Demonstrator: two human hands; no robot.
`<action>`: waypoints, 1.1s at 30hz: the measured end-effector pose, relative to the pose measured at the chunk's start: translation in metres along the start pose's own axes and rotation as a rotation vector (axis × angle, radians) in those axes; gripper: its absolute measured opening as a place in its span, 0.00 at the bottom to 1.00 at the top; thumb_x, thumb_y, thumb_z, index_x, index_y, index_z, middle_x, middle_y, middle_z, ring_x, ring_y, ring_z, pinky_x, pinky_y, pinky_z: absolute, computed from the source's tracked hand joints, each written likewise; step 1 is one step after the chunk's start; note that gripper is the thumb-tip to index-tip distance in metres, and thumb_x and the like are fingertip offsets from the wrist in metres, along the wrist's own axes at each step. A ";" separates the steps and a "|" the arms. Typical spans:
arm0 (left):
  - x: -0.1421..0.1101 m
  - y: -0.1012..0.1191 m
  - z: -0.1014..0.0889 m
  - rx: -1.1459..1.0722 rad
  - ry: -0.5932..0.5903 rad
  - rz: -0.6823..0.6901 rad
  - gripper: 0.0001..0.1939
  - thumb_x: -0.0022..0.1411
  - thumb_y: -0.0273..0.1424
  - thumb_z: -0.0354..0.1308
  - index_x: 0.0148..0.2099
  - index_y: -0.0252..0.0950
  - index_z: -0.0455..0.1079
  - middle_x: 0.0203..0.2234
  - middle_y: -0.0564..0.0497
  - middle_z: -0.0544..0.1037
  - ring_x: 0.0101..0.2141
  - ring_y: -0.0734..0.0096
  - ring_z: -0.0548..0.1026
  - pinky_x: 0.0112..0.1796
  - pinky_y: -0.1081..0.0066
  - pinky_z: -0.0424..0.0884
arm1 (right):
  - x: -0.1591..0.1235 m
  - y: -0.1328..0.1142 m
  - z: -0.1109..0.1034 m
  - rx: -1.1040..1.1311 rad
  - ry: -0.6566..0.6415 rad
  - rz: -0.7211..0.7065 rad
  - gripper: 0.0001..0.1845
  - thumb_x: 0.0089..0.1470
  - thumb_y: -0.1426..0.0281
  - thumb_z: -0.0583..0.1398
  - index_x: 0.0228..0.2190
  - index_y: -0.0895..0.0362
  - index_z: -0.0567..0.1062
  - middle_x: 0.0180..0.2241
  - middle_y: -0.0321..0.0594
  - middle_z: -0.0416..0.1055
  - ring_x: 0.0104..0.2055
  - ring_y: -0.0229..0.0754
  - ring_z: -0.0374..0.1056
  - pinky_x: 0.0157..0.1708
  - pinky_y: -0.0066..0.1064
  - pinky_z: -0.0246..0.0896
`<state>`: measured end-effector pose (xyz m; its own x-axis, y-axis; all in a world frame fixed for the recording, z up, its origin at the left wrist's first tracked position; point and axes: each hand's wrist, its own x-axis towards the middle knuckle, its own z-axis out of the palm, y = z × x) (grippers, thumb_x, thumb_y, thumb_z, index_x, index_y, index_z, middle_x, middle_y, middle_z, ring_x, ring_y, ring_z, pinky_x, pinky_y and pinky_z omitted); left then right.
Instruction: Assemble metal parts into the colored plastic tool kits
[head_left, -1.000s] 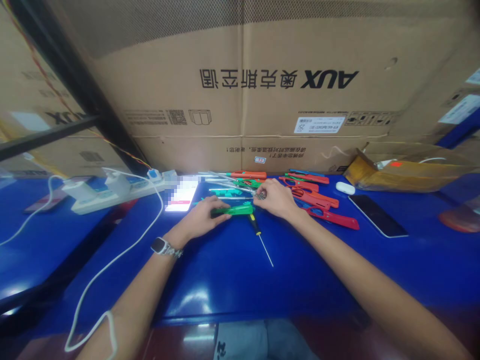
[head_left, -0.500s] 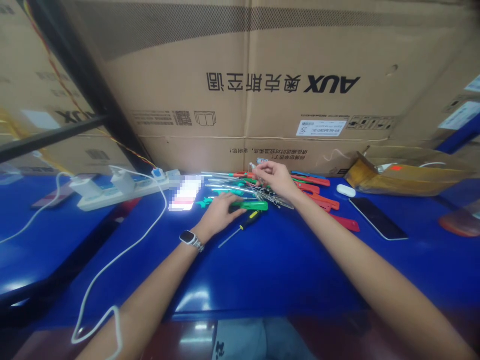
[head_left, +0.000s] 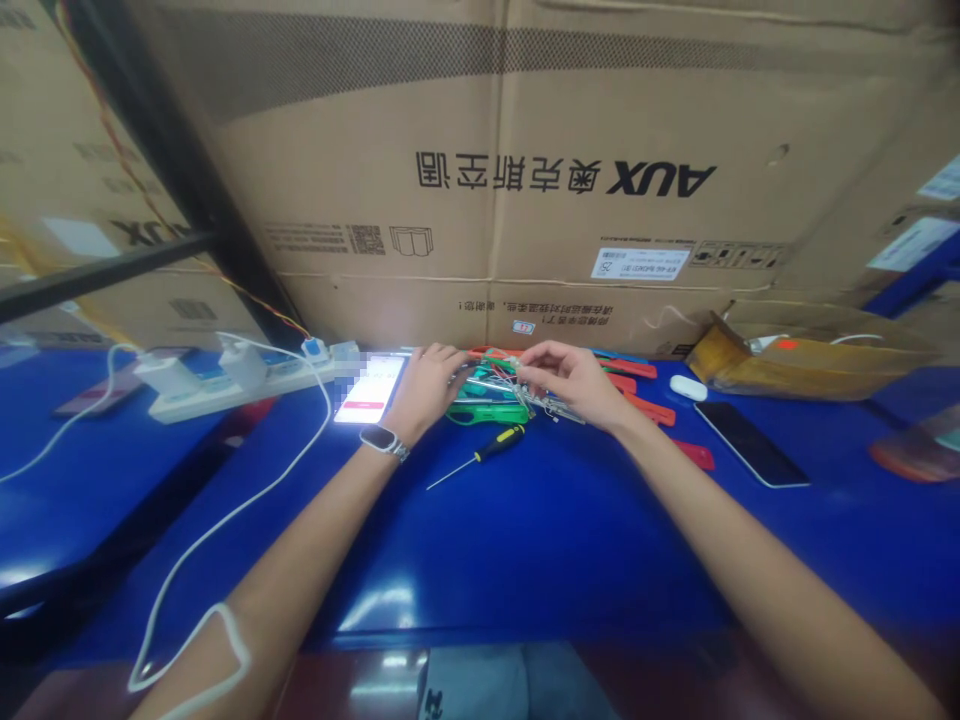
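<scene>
Both bare forearms reach from the near edge of the worktop (head_left: 465, 560) toward its far edge, slanting inward. The left hand (head_left: 430, 388) is back up, fingers bent and angled right, their tips partly hidden. The right hand (head_left: 574, 385) points left, thumb and index fingertips drawn close together. The hands are near each other, apart.

Small pale piece (head_left: 517, 367), blurred, raised at twelve o'clock from a tangled bundle of thin, silvery metal parts (head_left: 541, 402). At the bundle's nine o'clock, a green plastic handle (head_left: 491, 413) lies sideways.
</scene>
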<state>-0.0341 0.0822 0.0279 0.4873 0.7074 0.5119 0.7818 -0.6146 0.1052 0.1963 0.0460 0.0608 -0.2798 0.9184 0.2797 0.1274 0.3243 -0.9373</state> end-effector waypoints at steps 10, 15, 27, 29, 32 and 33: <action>0.010 -0.010 -0.036 -0.096 0.068 0.070 0.13 0.71 0.33 0.50 0.52 0.39 0.73 0.39 0.47 0.71 0.33 0.68 0.72 0.37 0.67 0.70 | -0.020 0.041 -0.007 -0.114 0.014 0.034 0.15 0.51 0.59 0.65 0.35 0.56 0.73 0.28 0.34 0.70 0.27 0.35 0.63 0.28 0.29 0.58; 0.038 0.007 -0.058 -0.032 -0.010 0.123 0.11 0.68 0.31 0.53 0.49 0.38 0.75 0.38 0.48 0.74 0.31 0.69 0.72 0.37 0.67 0.69 | -0.018 0.051 0.005 -0.162 0.027 0.007 0.11 0.54 0.61 0.60 0.36 0.55 0.68 0.28 0.31 0.64 0.27 0.35 0.60 0.29 0.28 0.56; 0.082 0.039 -0.061 -0.133 0.075 0.180 0.10 0.65 0.28 0.55 0.46 0.37 0.76 0.39 0.49 0.79 0.35 0.68 0.75 0.38 0.69 0.68 | 0.009 0.040 0.007 -0.411 0.246 -0.048 0.13 0.53 0.60 0.61 0.35 0.56 0.74 0.18 0.27 0.56 0.22 0.35 0.53 0.25 0.28 0.46; 0.078 0.032 -0.054 -0.096 0.068 0.136 0.10 0.65 0.28 0.55 0.46 0.37 0.76 0.37 0.48 0.79 0.35 0.66 0.74 0.38 0.68 0.68 | 0.013 0.045 0.007 -0.401 0.277 -0.037 0.12 0.54 0.61 0.60 0.32 0.57 0.75 0.19 0.30 0.61 0.23 0.36 0.57 0.26 0.28 0.48; 0.065 0.016 -0.041 -0.036 0.009 -0.014 0.12 0.65 0.29 0.54 0.47 0.36 0.75 0.32 0.47 0.78 0.34 0.63 0.74 0.37 0.65 0.68 | 0.018 0.054 0.005 -0.397 0.321 -0.005 0.12 0.52 0.61 0.61 0.31 0.58 0.75 0.23 0.33 0.68 0.25 0.37 0.60 0.27 0.28 0.51; 0.059 0.010 -0.036 -0.043 -0.011 -0.039 0.12 0.65 0.29 0.53 0.47 0.35 0.75 0.32 0.46 0.78 0.34 0.62 0.74 0.37 0.65 0.68 | 0.020 0.056 0.004 -0.395 0.319 0.001 0.12 0.51 0.61 0.62 0.31 0.58 0.76 0.24 0.33 0.69 0.26 0.37 0.61 0.28 0.28 0.52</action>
<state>-0.0113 0.1048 0.0899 0.4612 0.7351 0.4970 0.7831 -0.6006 0.1617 0.1938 0.0813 0.0133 0.0171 0.9224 0.3858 0.4952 0.3274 -0.8047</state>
